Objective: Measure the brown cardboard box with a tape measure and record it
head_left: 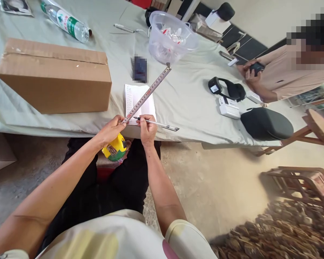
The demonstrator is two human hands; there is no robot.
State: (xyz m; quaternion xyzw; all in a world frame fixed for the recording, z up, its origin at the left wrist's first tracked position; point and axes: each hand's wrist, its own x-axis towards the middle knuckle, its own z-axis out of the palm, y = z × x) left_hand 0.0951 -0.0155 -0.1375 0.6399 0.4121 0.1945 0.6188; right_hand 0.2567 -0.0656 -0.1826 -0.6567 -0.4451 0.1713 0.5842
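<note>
A steel tape measure blade (148, 92) runs slantwise over an open notebook (143, 111) at the table's near edge. My left hand (112, 130) is closed on the blade close to its yellow and green case (115, 148), which hangs below the table edge. In my right hand (148, 131), a pen (164, 126) is pinched, its tip near the blade and the page. Handwritten marks line the notebook's left side; its lower part is partly hidden by my hands. Beyond the notebook lies a dark, blurred-out object (140, 69).
A cardboard box (56, 77) and water bottle (67, 23) are on the left. Behind stands a clear plastic basin (162, 46) with wrapped items. To the right are a black headset (226, 89), white box (229, 107) and dark case (267, 123). Another person (286, 72) holds a dark object.
</note>
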